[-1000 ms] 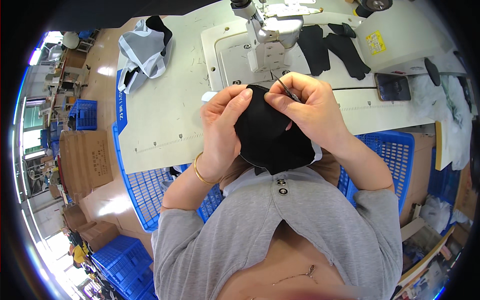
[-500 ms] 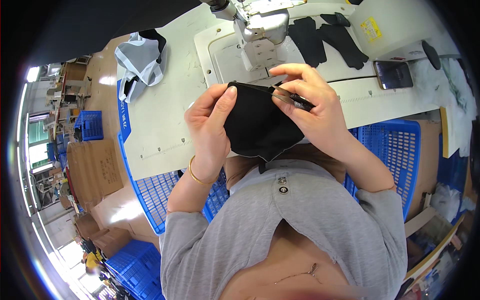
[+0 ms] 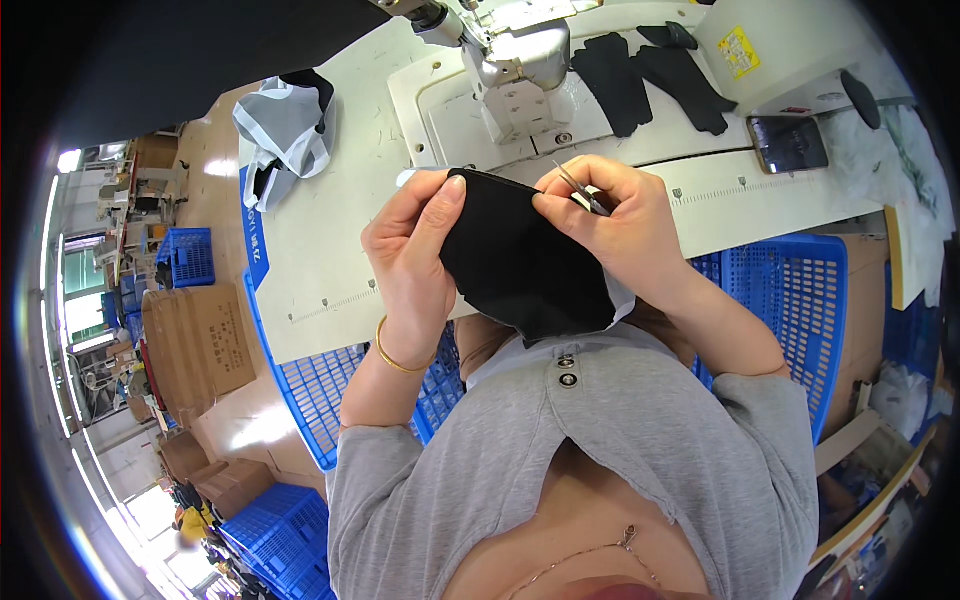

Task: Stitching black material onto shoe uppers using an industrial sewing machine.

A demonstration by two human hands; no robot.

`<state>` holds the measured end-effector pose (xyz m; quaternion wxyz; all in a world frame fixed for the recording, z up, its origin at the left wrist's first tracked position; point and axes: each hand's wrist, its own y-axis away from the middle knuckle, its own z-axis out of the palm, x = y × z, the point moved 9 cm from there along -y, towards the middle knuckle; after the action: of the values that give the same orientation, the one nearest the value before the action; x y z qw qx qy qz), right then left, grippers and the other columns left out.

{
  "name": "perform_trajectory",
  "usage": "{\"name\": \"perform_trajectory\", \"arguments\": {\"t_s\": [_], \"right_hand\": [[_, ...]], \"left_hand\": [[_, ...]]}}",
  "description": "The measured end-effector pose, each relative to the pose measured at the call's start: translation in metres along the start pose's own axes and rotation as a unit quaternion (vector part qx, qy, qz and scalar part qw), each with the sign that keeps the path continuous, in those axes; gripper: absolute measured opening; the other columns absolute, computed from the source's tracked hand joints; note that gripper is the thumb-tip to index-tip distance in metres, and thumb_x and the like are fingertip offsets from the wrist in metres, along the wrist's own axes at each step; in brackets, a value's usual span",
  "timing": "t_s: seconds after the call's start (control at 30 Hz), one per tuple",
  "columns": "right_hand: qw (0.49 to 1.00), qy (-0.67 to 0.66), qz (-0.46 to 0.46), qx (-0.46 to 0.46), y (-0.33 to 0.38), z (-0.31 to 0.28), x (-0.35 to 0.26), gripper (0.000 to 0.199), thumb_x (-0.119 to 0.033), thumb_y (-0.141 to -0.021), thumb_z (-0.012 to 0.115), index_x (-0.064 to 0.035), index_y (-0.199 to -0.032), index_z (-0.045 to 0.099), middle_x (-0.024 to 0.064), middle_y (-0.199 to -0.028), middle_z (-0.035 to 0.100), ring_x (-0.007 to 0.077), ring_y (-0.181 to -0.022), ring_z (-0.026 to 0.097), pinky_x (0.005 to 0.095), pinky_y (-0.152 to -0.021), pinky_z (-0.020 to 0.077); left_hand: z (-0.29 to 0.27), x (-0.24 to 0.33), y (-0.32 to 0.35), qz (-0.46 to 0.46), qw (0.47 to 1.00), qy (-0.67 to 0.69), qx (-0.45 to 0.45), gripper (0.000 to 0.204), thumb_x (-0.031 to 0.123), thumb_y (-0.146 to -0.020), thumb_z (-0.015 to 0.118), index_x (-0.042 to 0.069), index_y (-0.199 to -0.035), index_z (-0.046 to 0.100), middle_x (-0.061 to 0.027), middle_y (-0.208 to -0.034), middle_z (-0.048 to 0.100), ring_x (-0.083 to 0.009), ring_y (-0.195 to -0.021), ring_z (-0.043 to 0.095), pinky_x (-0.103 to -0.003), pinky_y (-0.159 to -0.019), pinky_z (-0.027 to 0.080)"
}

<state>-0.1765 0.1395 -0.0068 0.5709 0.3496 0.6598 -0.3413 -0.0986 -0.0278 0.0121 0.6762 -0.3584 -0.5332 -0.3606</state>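
Observation:
I hold a black fabric piece (image 3: 525,265) up in front of my chest, above the near edge of the white sewing table (image 3: 330,250). My left hand (image 3: 410,250) pinches its left upper edge, thumb on the cloth. My right hand (image 3: 615,225) grips the right upper edge and also holds small metal thread snips (image 3: 580,190), their tips at the fabric's top edge. The sewing machine head (image 3: 510,60) stands just beyond my hands.
More black fabric pieces (image 3: 650,75) lie to the right of the machine, next to a phone (image 3: 788,143). A grey and white cloth bundle (image 3: 285,130) sits at the table's left. Blue plastic crates (image 3: 790,290) stand beside my lap; cardboard boxes (image 3: 195,340) are on the floor left.
The fabric and both hands have risen and shifted slightly left in view. The cloth is now spread flatter between my hands, with the snips at its top edge.

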Motion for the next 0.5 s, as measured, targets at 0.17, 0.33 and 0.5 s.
{"name": "perform_trajectory", "arguments": {"t_s": [0.17,0.33,0.5], "right_hand": [[1.0,-0.001,-0.009,0.018,-0.002,-0.003,0.003,0.009,-0.01,-0.085,0.072,-0.0029,-0.086,0.067,-0.0055,-0.075,0.062,-0.0018,-0.063,0.048,0.0155,-0.056,0.0381],[0.998,-0.062,-0.016,0.011,-0.005,0.001,-0.003,0.016,-0.014,-0.087,0.071,0.0008,-0.092,0.068,0.0005,-0.073,0.062,0.0048,-0.066,0.054,0.0229,-0.059,0.0437],[0.991,-0.06,-0.086,-0.086,-0.014,0.014,-0.004,0.022,-0.015,-0.092,0.066,0.0036,-0.103,0.068,0.0043,-0.082,0.066,0.0075,-0.075,0.058,0.0242,-0.067,0.0471]], "left_hand": [[0.003,0.001,-0.007,0.006,1.0,-0.018,-0.008,0.009,0.003,-0.093,0.063,-0.005,-0.093,0.068,0.0015,-0.079,0.06,-0.0036,-0.072,0.051,-0.018,-0.066,0.041],[0.0,0.004,-0.011,0.01,1.0,-0.018,0.0,0.01,0.004,-0.093,0.064,-0.005,-0.093,0.068,0.0016,-0.08,0.061,-0.004,-0.072,0.051,-0.018,-0.066,0.042],[0.006,0.01,-0.034,-0.045,0.993,-0.083,-0.064,0.012,0.007,-0.09,0.067,-0.005,-0.094,0.069,0.0006,-0.079,0.065,-0.0046,-0.072,0.057,-0.019,-0.064,0.046]]}}
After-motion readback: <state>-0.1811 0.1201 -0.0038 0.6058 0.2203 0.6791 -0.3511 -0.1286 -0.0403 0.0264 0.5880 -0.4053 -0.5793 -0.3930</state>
